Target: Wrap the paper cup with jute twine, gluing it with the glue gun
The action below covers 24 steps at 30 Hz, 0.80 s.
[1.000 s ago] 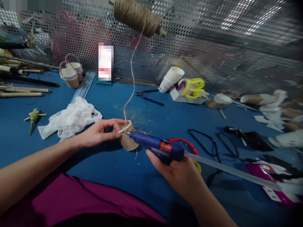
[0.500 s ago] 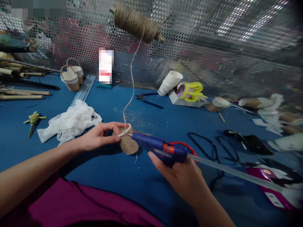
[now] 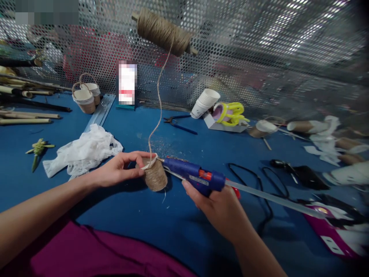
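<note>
My left hand [image 3: 123, 168] pinches the white rim of a small twine-wrapped cup [image 3: 156, 177], which leans on the blue table. A strand of twine [image 3: 159, 100] runs down from a large spool [image 3: 163, 32] to the cup's rim, by my left fingertips. Wrapped around the handle of a blue hot glue gun [image 3: 187, 171] is my right hand [image 3: 220, 207]. The gun's metal nozzle points left, close to the upper right of the cup's rim. A long translucent glue stick [image 3: 268, 196] sticks out of the gun's back.
White lace [image 3: 86, 151] lies left of the cup. Pliers [image 3: 181, 125], stacked paper cups [image 3: 205, 103] and a roll with yellow handles [image 3: 229, 113] stand behind. Two small handled baskets [image 3: 84, 100] are back left; a black cord [image 3: 253, 175] and power strip [image 3: 331, 236] lie right.
The glue gun's nozzle has shifted from the near front of the rim toward its right side, a little away. The cup has tilted slightly more upright in my left hand.
</note>
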Each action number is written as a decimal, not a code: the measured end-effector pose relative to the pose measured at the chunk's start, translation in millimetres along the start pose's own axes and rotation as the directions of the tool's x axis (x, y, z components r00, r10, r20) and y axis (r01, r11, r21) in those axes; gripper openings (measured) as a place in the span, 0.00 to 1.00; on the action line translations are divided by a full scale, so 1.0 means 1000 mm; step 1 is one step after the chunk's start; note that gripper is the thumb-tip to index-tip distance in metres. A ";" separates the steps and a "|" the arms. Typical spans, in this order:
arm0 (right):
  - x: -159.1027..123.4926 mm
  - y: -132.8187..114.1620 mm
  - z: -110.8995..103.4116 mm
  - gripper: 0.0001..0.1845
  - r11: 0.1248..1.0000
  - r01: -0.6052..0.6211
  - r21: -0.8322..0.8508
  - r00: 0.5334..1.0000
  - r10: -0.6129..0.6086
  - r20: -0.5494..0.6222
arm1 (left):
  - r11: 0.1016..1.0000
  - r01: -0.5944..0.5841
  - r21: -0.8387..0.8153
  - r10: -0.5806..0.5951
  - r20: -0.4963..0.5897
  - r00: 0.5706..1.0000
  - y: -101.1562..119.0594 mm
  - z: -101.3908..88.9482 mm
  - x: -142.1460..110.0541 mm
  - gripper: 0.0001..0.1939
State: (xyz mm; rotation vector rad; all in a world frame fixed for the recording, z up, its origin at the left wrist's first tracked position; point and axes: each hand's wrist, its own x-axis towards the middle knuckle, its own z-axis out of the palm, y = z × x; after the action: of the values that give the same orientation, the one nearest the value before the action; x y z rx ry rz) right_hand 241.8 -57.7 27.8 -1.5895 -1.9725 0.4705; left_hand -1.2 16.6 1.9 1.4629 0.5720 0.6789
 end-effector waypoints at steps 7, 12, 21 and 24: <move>0.003 0.003 0.002 0.10 0.999 0.009 -0.040 0.998 -0.011 -0.058 | 1.000 0.001 0.003 -0.001 -0.005 1.000 -0.001 0.000 0.000 0.06; 0.008 0.012 0.003 0.10 0.996 0.046 -0.081 0.999 -0.047 -0.021 | 1.000 0.007 0.014 -0.007 -0.003 1.000 0.001 0.000 0.000 0.05; 0.032 0.009 0.000 0.12 0.930 -0.362 0.066 0.931 0.364 -0.014 | 0.999 0.005 0.038 -0.005 -0.006 1.000 0.001 0.000 0.000 0.05; 0.049 0.023 -0.001 0.13 0.934 -0.353 -0.055 0.935 0.350 -0.052 | 0.999 0.007 0.050 -0.007 -0.007 1.000 0.000 0.000 0.000 0.06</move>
State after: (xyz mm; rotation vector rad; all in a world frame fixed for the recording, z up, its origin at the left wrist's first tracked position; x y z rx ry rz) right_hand 253.2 -4.9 25.6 -1.9888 -1.6885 0.5119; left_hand -1.3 16.5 1.8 1.5049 0.6031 0.6686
